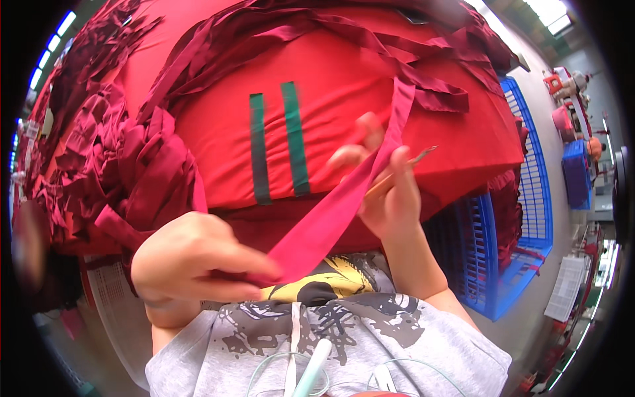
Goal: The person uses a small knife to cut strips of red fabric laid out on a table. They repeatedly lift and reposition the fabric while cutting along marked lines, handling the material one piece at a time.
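Note:
A crimson fabric strip point(322, 228) runs slantwise across my front. My left hand point(195, 258), blurred by motion, pinches its lower end. Further up, the strip passes between the thumb and partly spread fingers of my right hand point(393, 198). A thin tool point(378, 186) with a tan shaft and a fine pointed tip lies in that same hand; its tip sticks out past the thumb, and its exact kind is unclear. Beyond the hands, two dark green strips point(296, 139) lie side by side on the red cloth-covered surface point(218, 139).
Crumpled dark red strips point(132, 172) are heaped on the left. More long strips point(317, 26) curve along the far side. A blue plastic basket point(493, 264) with dark red fabric stands at the right, below the surface. A pale crate point(116, 298) is at lower left.

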